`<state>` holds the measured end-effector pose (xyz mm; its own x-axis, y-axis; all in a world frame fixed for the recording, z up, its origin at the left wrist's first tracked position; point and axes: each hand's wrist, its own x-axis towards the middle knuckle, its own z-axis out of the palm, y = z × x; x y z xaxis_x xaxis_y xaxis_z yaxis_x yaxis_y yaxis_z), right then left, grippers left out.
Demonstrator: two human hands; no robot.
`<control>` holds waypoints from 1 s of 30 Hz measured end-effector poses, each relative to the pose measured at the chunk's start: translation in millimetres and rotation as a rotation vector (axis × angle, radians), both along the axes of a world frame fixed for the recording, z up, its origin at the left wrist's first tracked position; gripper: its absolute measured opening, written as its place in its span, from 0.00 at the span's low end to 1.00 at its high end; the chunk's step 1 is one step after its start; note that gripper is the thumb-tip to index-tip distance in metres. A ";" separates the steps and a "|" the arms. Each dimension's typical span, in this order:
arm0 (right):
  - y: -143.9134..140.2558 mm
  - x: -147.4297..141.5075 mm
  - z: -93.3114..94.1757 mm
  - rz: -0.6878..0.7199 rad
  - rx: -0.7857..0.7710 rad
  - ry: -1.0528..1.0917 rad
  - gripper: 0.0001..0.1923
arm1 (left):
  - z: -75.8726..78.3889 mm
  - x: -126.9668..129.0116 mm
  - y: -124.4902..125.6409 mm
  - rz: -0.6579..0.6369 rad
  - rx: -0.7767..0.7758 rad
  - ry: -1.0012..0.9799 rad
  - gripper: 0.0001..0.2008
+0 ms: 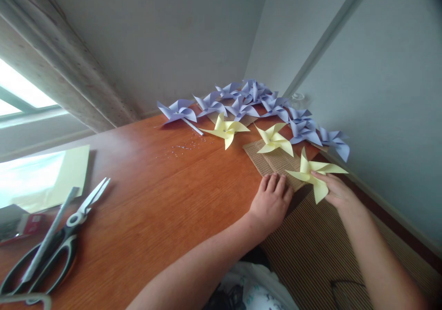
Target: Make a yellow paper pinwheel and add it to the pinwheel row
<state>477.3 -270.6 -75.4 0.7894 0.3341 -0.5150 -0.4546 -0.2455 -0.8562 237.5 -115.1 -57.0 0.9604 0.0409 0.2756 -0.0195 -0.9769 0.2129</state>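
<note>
My right hand [336,190] pinches a yellow paper pinwheel [312,174] near its middle, over the right end of a printed brown sheet [255,157]. My left hand [272,201] lies palm down at the near edge of that sheet, its fingers stretched forward onto it. A second yellow pinwheel [274,139] rests on the sheet's far part. Left of it, a third yellow pinwheel [226,129] sits on the table. Behind these spreads a cluster of several lilac paper pinwheels [240,107]. One lilac pinwheel [177,109] at the left lies beside a pale stick [191,126].
Scissors [74,218] with dark handles lie at the left, a grey stick [51,231] across them. Behind are a shiny pack of yellow paper [74,167] and a small box [20,222]. Tiny bits [184,149] are scattered on the brown table [165,199]. Walls stand behind and right.
</note>
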 end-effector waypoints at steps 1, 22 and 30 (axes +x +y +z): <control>0.4 0.2 0.2 0.003 0.000 -0.002 0.12 | -0.2 0.0 -0.1 0.001 -0.001 -0.002 0.23; 2.5 -1.5 1.2 -0.111 0.018 -0.068 0.16 | -1.2 0.7 -0.1 0.003 0.022 -0.012 0.23; 3.6 -4.1 1.9 -0.089 0.013 -0.067 0.13 | -1.3 0.4 0.0 0.003 0.025 -0.008 0.23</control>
